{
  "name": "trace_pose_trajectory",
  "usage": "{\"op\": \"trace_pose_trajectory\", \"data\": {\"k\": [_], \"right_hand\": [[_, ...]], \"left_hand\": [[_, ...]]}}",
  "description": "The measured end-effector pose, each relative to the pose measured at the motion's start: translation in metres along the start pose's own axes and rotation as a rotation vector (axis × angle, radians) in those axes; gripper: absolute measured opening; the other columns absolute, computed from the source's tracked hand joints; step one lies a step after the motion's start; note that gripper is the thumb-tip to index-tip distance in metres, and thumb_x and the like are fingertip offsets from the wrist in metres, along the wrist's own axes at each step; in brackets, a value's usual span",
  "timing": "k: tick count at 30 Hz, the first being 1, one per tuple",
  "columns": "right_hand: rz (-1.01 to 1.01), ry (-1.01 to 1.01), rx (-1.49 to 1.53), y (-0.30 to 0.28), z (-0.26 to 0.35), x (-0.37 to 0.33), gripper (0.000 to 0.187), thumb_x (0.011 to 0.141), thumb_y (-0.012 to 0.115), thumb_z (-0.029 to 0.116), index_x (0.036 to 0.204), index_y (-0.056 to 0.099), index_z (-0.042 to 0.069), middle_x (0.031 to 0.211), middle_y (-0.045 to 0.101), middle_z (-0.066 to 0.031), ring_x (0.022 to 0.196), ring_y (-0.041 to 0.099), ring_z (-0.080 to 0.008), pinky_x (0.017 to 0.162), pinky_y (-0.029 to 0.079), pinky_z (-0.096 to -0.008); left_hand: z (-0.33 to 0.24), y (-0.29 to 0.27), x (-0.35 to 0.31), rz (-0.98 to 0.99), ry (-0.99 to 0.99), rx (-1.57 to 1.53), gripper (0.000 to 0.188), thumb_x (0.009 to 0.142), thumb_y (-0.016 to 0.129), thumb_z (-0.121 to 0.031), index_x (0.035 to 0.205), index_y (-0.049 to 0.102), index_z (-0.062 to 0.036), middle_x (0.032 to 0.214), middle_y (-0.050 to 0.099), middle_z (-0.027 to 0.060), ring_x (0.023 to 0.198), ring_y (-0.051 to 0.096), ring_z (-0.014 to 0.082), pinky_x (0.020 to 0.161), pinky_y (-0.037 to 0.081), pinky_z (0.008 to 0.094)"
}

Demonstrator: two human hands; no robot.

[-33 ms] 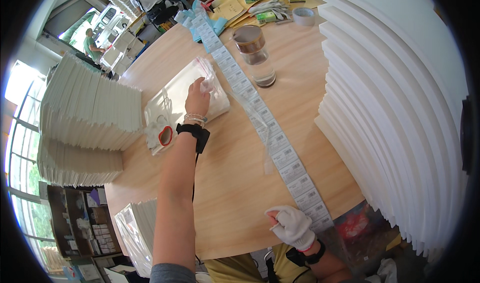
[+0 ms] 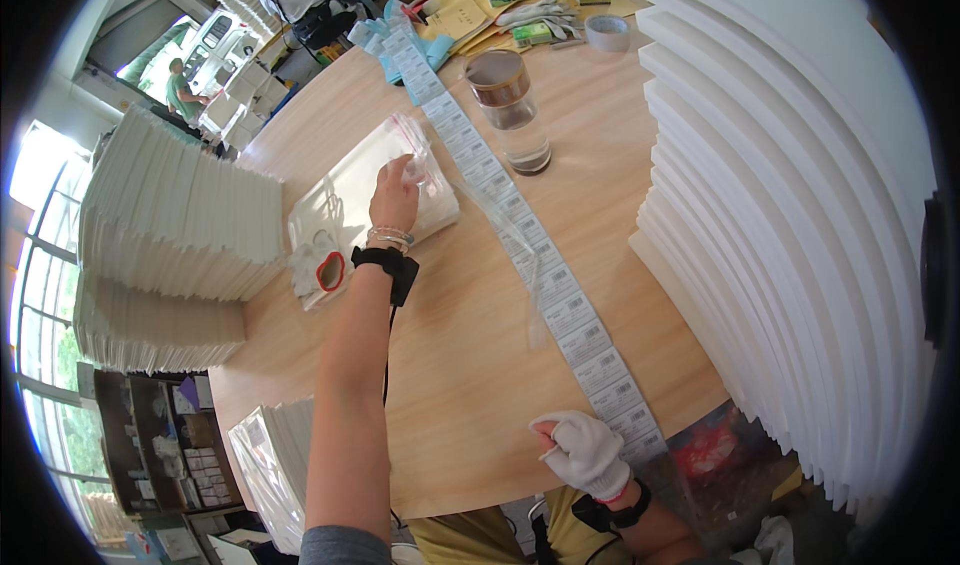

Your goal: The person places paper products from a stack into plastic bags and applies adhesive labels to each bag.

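Observation:
My left hand (image 2: pixel 396 203) is bare, with beads and a black band at the wrist. It reaches over a stack of clear plastic bags (image 2: pixel 345 190), and its curled fingers pinch a crumpled bit of plastic bag near the far end. A white knit glove (image 2: pixel 305 263) with a red cuff lies on the near left corner of the bags. My right hand (image 2: pixel 588 455), in a white glove with a bare fingertip showing, is at the table's near edge. It is closed beside a long strip of printed labels (image 2: pixel 550 285); what it holds, if anything, is hidden.
Tall stacks of white sheets stand at the left (image 2: pixel 180 215) and right (image 2: pixel 760 245). A lidded glass jar (image 2: pixel 512 115) is beyond the strip. Tape (image 2: pixel 607 33) and yellow envelopes (image 2: pixel 458 15) lie at the back. A wrapped stack (image 2: pixel 272 455) is near left. Two people are farther off.

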State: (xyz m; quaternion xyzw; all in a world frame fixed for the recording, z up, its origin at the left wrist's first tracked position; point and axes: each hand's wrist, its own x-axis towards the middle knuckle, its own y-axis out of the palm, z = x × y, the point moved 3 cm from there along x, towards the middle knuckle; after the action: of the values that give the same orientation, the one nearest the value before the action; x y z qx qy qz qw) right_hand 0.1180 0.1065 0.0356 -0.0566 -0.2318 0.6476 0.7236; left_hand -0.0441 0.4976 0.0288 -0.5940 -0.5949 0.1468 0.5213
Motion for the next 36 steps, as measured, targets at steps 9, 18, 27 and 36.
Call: {"op": "trace_pose_trajectory", "data": {"k": [9,18,27,36], "right_hand": [[-0.004,-0.011,-0.01,0.001,-0.002,0.0,0.023,0.059,0.067,0.001,0.081,0.06,0.003,0.084,0.061,-0.0079,0.068,0.059,-0.0231,0.057,0.049,-0.0301],[-0.017,-0.011,-0.009,0.0,0.001,-0.001,0.022,0.061,0.067,0.002,0.08,0.059,0.003,0.083,0.061,-0.0081,0.07,0.059,-0.0248,0.059,0.049,-0.0312],[-0.006,-0.032,0.0,-0.001,0.002,-0.002,0.024,0.063,0.066,0.002,0.085,0.058,0.002,0.082,0.061,-0.0091,0.07,0.059,-0.0262,0.059,0.049,-0.0323],[-0.04,-0.05,0.0,0.0,0.002,-0.004,0.018,0.064,0.063,0.003,0.081,0.056,0.002,0.082,0.061,-0.0114,0.069,0.058,-0.0284,0.06,0.049,-0.034]], "left_hand": [[-0.015,-0.001,0.005,0.264,-0.126,0.076,0.029,0.072,0.065,-0.029,0.086,0.064,-0.004,0.094,0.056,0.0152,0.086,0.057,0.0289,0.077,0.046,0.0357],[0.012,0.0,0.012,0.145,-0.169,0.002,0.016,0.077,0.062,-0.016,0.09,0.063,-0.0074,0.089,0.062,0.0151,0.081,0.062,0.0265,0.074,0.049,0.0344],[0.035,-0.1,0.046,-0.199,-0.192,-0.603,0.053,0.073,0.066,-0.001,0.121,0.043,-0.0045,0.095,0.06,0.0089,0.082,0.058,0.016,0.074,0.047,0.0268],[0.005,-0.216,0.034,-0.237,-0.208,-1.133,0.051,0.083,0.058,0.0,0.126,0.034,-0.0102,0.111,0.055,0.0105,0.097,0.055,0.0194,0.082,0.048,0.0322]]}}
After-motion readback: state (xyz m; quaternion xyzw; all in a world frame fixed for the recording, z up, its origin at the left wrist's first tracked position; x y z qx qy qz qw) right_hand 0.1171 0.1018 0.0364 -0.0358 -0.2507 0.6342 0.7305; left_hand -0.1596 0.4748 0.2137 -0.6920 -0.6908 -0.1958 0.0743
